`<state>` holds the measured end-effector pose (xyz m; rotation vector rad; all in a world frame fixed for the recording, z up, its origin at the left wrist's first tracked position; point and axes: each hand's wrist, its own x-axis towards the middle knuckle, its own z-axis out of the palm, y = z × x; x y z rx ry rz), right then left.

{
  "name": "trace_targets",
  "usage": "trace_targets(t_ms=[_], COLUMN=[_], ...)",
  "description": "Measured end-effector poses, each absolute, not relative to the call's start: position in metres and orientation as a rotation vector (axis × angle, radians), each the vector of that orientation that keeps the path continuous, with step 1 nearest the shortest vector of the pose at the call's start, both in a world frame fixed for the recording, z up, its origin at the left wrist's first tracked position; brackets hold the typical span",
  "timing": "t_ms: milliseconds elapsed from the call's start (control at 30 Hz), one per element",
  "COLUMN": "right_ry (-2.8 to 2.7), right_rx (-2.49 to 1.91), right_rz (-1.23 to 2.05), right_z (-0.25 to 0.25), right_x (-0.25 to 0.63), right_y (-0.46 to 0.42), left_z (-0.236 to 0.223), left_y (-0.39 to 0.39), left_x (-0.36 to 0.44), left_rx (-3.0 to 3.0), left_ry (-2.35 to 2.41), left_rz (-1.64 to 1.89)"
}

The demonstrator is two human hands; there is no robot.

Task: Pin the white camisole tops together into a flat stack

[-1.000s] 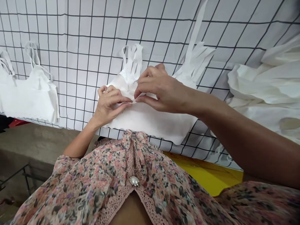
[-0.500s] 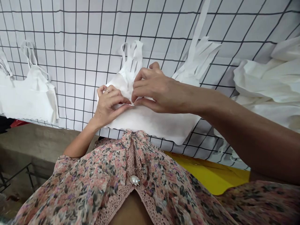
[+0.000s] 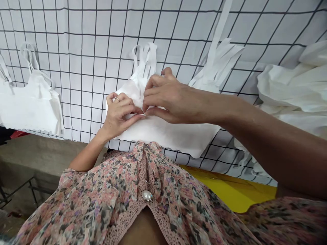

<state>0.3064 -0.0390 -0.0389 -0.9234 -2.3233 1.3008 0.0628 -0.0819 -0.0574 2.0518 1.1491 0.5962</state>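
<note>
A white camisole top (image 3: pixel 176 136) with thin straps lies in front of me on a white surface with a black grid. My left hand (image 3: pixel 122 110) wears a ring and pinches a fold of its fabric between thumb and fingers. Fingertip to fingertip with it, my right hand (image 3: pixel 163 98) pinches the same fold from the other side. Any small thing between the fingertips is too small to make out. The gathered straps (image 3: pixel 145 63) spread out above my hands.
Another white strappy top (image 3: pixel 35 102) lies at the left. A crumpled heap of white fabric (image 3: pixel 288 85) is at the right. Past the surface's near edge are something yellow (image 3: pixel 230 190) and a dark metal frame (image 3: pixel 32 190) at the lower left.
Both hands keep their pinch on the fold, almost unmoved. The view has shifted very slightly.
</note>
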Motion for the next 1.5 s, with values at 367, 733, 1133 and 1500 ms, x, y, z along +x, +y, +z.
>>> trace_targets(t_ms=[367,733,1133,1500], right_ry=[-2.365,-2.443,-2.316,-2.216], right_rx=[-0.934,-0.896,-0.811,-1.181], right_rz=[1.198,1.173,1.000,0.641], right_z=[-0.029,-0.015,-0.025,-0.037], right_x=[0.304,0.311,0.293,0.280], right_y=[-0.040,-0.002,0.088,0.063], left_z=[-0.056,-0.049,-0.045,-0.053], left_y=[-0.081,-0.080,-0.089,-0.100], left_x=[0.063,0.065,0.046,0.039], left_rx=[2.027,1.921,2.178,2.394], left_ry=[1.122,1.168,1.410,1.596], left_rz=[0.641,0.527,0.525,0.854])
